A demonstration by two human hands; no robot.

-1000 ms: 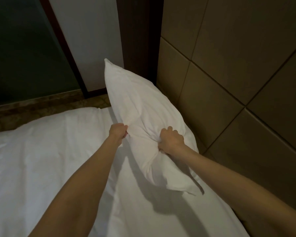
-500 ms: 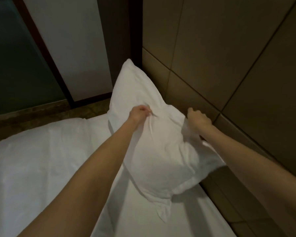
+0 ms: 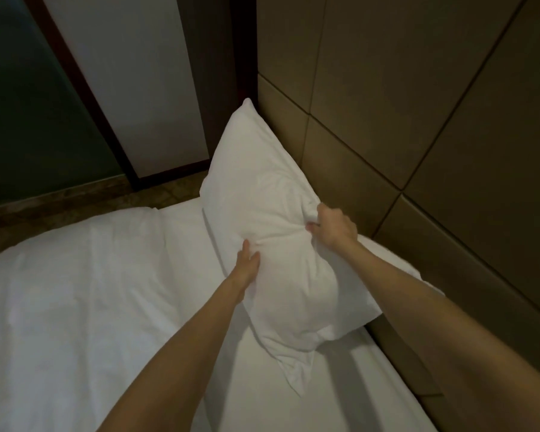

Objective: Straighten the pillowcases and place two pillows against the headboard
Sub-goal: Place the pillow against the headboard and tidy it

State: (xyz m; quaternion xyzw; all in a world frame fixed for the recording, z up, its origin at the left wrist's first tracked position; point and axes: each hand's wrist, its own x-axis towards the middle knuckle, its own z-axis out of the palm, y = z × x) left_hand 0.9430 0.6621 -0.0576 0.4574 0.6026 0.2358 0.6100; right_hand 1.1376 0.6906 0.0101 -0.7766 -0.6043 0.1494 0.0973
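One white pillow (image 3: 272, 219) in a loose pillowcase leans tilted against the brown padded headboard (image 3: 434, 151) at the head of the bed. My right hand (image 3: 334, 227) pinches a bunch of the pillowcase fabric on the pillow's upper right side. My left hand (image 3: 247, 265) lies flat, fingers together, pressed against the pillow's lower left face. A slack corner of the pillowcase hangs down onto the sheet near the pillow's bottom. I see no second pillow.
A white duvet and sheet (image 3: 75, 307) cover the bed to the left and below. Beyond the bed's far edge is a strip of patterned floor (image 3: 75, 204), a pale wall panel with a dark frame (image 3: 131, 88), and dark glass at the far left.
The pillow has moved right and back until it rests against the headboard. My left hand has let go of the fabric and now presses flat lower on the pillow. My right hand still grips the case.
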